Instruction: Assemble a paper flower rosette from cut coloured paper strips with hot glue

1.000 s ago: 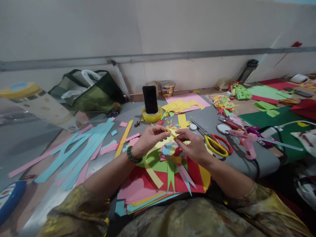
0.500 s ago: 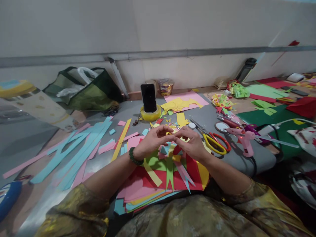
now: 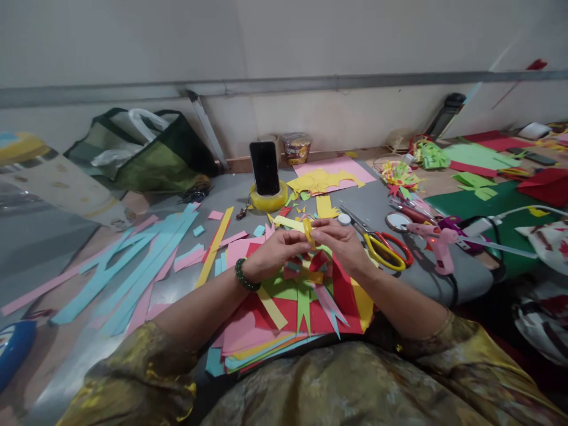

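Note:
In the head view my left hand (image 3: 284,247), with a dark green bead bracelet (image 3: 245,276) at its wrist, pinches a small yellow paper loop (image 3: 307,231). My right hand (image 3: 338,241) is closed on the loop's other side, fingertips close to the left ones. A pale yellow paper strip (image 3: 287,222) sticks out to the left behind the loop. Under both hands lies a cluster of cut paper pieces, with a green forked strip (image 3: 304,310) and a pink and blue forked strip (image 3: 331,310). These rest on stacked coloured paper (image 3: 266,331), partly hidden by my hands.
Scissors (image 3: 386,251) lie right of my hands, beside a pink glue gun (image 3: 439,248). A phone (image 3: 265,168) stands on a yellow tape roll (image 3: 268,201) ahead. Blue and pink paper strips (image 3: 133,272) spread leftward, below a green bag (image 3: 142,154).
My hands have turned slightly, bringing the yellow loop and the pale strip into clearer view between the fingertips. The whole view has shifted a little.

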A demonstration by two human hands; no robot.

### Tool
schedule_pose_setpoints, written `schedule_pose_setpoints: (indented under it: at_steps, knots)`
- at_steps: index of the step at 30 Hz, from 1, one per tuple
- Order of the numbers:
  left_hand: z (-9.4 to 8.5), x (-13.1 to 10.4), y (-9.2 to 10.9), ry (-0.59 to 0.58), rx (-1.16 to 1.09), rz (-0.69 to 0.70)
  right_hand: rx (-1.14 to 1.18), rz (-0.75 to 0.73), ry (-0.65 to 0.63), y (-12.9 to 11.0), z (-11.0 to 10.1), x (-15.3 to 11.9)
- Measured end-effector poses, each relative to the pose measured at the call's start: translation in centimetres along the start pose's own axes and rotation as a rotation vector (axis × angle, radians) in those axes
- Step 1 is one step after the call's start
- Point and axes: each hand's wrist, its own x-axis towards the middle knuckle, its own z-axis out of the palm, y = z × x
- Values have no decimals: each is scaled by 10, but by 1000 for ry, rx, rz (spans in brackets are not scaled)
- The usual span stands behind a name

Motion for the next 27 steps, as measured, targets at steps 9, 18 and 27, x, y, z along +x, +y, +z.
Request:
schedule_pose_setpoints:
  at_steps: [9,18,27]
  knots:
    - [-3,-1,-1,-114,-6,-52,-15,92,-18,-3,-2,6]
    - [2,-3,1,-54,113,-24,-85,22,-19,-5,-4,5]
    - [2,-1,1,29,231,129,-128,-24,1,-8,-6,2]
